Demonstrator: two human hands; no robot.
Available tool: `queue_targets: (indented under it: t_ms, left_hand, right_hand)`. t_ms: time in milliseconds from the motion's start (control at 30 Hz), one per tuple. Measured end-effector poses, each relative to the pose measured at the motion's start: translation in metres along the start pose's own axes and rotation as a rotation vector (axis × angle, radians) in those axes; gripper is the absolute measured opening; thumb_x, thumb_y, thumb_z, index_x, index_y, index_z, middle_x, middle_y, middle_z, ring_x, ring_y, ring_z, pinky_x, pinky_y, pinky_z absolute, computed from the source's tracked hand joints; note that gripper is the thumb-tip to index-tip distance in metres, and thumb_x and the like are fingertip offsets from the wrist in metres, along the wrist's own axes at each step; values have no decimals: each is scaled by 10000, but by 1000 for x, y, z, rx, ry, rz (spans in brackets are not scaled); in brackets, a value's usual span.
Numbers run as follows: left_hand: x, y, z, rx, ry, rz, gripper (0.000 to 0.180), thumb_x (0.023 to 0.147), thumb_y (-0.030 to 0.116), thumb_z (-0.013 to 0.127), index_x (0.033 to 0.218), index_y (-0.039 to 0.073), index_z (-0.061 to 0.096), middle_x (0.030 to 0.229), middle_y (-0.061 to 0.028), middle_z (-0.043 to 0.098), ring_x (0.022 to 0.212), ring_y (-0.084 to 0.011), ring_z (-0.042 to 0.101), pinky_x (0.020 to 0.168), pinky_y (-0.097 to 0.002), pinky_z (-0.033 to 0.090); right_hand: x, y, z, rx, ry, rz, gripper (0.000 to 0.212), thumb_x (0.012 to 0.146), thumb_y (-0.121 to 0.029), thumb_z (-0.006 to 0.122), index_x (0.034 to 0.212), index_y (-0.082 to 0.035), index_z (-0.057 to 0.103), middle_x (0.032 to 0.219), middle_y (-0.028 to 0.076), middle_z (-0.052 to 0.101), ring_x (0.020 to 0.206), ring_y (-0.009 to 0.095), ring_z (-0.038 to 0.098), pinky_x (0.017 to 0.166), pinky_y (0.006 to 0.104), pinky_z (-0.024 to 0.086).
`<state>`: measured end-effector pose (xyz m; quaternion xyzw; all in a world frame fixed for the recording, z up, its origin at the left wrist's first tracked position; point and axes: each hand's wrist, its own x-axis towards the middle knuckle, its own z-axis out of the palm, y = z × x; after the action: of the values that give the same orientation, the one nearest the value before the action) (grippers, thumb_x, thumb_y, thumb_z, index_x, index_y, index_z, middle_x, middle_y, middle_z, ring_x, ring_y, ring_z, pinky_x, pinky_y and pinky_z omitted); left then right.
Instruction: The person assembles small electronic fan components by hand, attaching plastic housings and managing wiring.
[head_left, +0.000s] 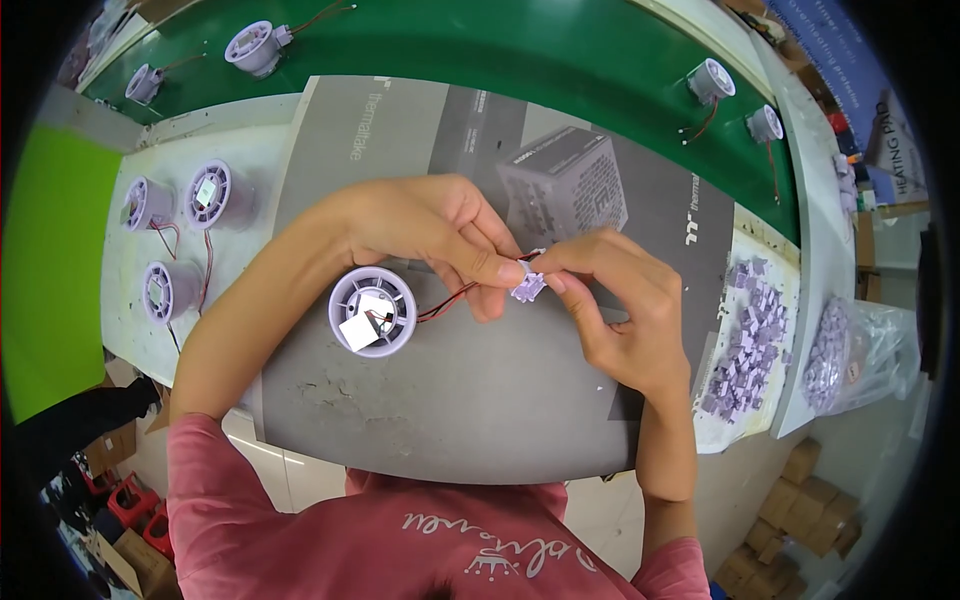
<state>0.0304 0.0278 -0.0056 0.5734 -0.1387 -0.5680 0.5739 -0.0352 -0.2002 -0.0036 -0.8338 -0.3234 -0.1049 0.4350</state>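
My left hand (pixel 450 235) pinches a small pale lilac plastic piece (pixel 528 287) over the middle of the grey mat (pixel 470 400). From the other side, the thumb and forefinger of my right hand (pixel 630 305) close on the same piece and the wire ends. Red and black wires (pixel 447 302) run from there, behind my left fingers, to a round lilac fan-like housing (pixel 402 300). That housing lies below my left wrist, its spoked face up, with a white square and thin wires inside. My fingertips hide part of the small piece.
Several similar housings with wires stand on the white surface at left (pixel 120 290) and on the green belt (pixel 540 50) beyond the mat. A heap of small lilac pieces (pixel 745 345) lies at right, beside a clear plastic bag (pixel 860 360).
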Motion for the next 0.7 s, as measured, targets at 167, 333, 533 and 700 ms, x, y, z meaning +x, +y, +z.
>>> queue_targets:
  t_ms: [167, 333, 533, 700]
  left_hand:
    - [4, -5, 1, -13, -5, -24, 339, 888, 248, 755, 1034, -47, 678, 784, -104, 720, 696, -113, 662, 624, -220, 483]
    - [3, -2, 0, -3, -58, -60, 330, 889, 236, 753, 1032, -49, 673, 777, -109, 717, 693, -112, 659, 616, -228, 481]
    - [8, -8, -2, -10, -76, -47, 318, 872, 200, 762, 1025, -63, 668, 761, -118, 714, 652, -130, 658, 586, -248, 487]
    - [6, -8, -6, -82, -136, -37, 363, 830, 192, 798, 1010, -90, 659, 707, -117, 696, 608, -142, 651, 569, -257, 492]
  right_hand:
    - [-1, -9, -2, -161, -6, -9, 214, 725, 47, 717, 917, -47, 700, 834, 57, 656, 640, 207, 629, 538, 312, 505]
    - [-5, -6, -4, -153, -67, -44, 218, 692, 42, 711, 883, -57, 677, 826, 48, 614, 592, 217, 601, 498, 331, 474]
    - [-6, -7, 0, -69, -114, -21, 208, 663, 28, 713, 832, -50, 620, 780, 48, 557, 559, 222, 563, 457, 326, 433]
    - [-5, -12, 1, -377, -61, -350, 213, 612, -3, 755, 798, -46, 663, 709, 33, 568, 518, 120, 554, 405, 245, 389]
